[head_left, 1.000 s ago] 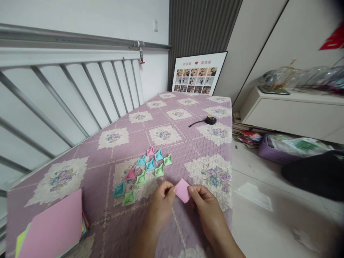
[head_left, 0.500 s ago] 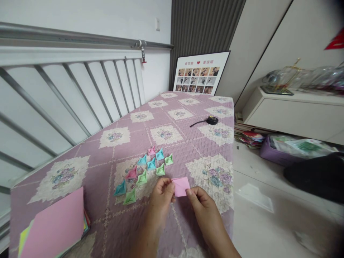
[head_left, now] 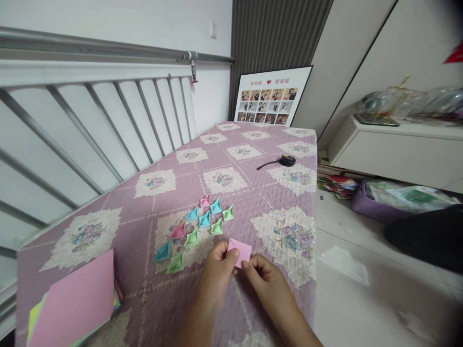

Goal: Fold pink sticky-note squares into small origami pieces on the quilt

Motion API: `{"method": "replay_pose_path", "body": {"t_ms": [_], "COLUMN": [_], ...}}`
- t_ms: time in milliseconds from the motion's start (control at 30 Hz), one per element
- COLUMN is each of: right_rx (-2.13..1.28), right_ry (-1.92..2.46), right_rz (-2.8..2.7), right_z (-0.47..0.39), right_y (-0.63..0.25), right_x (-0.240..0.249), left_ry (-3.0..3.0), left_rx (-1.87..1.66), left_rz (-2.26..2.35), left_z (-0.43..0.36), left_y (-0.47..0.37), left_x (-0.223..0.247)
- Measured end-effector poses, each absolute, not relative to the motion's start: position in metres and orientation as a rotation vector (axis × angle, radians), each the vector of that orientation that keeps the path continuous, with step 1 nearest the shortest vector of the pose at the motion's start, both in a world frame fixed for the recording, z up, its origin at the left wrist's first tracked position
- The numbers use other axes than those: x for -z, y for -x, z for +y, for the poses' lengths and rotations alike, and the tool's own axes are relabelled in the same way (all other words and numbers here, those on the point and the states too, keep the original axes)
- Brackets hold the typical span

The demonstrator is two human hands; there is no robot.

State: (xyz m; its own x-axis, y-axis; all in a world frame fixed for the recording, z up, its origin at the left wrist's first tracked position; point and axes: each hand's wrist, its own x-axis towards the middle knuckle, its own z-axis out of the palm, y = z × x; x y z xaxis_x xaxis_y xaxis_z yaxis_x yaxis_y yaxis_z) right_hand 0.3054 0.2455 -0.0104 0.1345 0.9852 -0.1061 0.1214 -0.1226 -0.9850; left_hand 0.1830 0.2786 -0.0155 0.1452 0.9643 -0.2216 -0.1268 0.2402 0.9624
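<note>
- Purple quilted bedspread (head_left: 253,193) lies under the grip, white railing (head_left: 90,130) beyond to its left.
- Paper stack (head_left: 77,301) sits well left of the grip.
- Folded paper shapes (head_left: 195,226) lie just beyond it.
- Left hand (head_left: 217,272) and right hand (head_left: 269,284) pinch the pink paper (head_left: 239,251) together, above the bedspread.
</note>
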Motion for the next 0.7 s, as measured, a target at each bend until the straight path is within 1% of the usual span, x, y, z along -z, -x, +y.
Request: {"method": "replay_pose_path", "body": {"t_ms": [233,367,500,700], "right_rx": [-1.244,-1.369,-1.349,-1.207], "right_ry": [1.335,1.302,1.324,1.376], "right_rz": [-0.918,-1.002,-1.047,-0.888], "right_z": [0.248,0.246,0.245,0.246], "right_y": [-0.315,-0.317,-0.318,-0.322], "right_x": [0.008,0.008,0.005,0.006], "left_ry": [-1.368,-1.451,-1.458,-1.396], "left_rx": [-0.717,-0.600,-0.609,-0.675], "left_rz": [1.214,1.173,1.164,1.202], "left_z": [0.276,0.270,0.269,0.273], "left_y": [-0.175,-0.180,-0.184,-0.181], "left_x": [0.005,0.001,0.003,0.005]}}
